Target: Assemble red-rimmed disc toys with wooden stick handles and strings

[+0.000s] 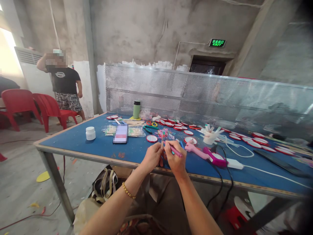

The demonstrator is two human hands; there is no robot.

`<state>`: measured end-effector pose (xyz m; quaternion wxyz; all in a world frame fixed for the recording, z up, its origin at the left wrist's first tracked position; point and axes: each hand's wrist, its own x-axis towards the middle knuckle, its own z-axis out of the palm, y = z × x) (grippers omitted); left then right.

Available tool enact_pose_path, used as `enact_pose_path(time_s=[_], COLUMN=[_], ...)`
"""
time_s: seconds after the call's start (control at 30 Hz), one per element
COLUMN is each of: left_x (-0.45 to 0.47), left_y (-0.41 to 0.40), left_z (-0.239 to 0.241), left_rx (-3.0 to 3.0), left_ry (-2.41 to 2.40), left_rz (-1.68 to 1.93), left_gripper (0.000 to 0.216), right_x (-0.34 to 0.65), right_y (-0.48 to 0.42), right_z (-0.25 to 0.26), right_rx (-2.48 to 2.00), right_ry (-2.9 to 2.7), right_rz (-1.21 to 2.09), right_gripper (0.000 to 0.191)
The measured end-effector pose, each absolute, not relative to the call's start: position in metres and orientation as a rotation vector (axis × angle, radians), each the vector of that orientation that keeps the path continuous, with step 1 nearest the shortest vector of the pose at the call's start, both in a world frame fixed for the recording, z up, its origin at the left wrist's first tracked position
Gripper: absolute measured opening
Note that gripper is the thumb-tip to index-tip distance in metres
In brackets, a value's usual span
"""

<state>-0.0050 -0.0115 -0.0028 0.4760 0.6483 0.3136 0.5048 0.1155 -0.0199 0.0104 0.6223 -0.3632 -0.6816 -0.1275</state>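
My left hand (152, 157) pinches a thin wooden stick (162, 140) with a coloured tip and holds it upright over the front edge of the blue table (78, 140). My right hand (174, 157) is closed round a pink pen (176, 151) whose tip meets the stick. Both hands touch each other. A pink glue gun (204, 153) lies just right of them. A small round red-rimmed mirror (152, 138) lies behind the hands.
Several more red-rimmed discs (256, 141), wooden sticks (133, 122), scissors (151, 124), a green flask (136, 109), a white jar (90, 133) and a phone (120, 133) lie on the table. A perforated metal screen (195, 94) backs it. A person (65, 85) stands by red chairs (17, 104) at left.
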Motion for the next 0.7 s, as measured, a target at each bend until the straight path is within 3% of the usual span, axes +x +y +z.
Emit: enact_pose_path(time_s=[0.7], left_x=[-0.0042], left_y=[-0.0108], left_z=[-0.0030], left_rx=[1.575], left_ry=[0.768], left_rz=[1.237], left_gripper=[0.038], right_x=[0.1173], right_y=[-0.0175], right_z=[0.0067], right_rx=[-0.848], right_ry=[-1.550], right_rz=[-0.292], right_gripper=[0.017])
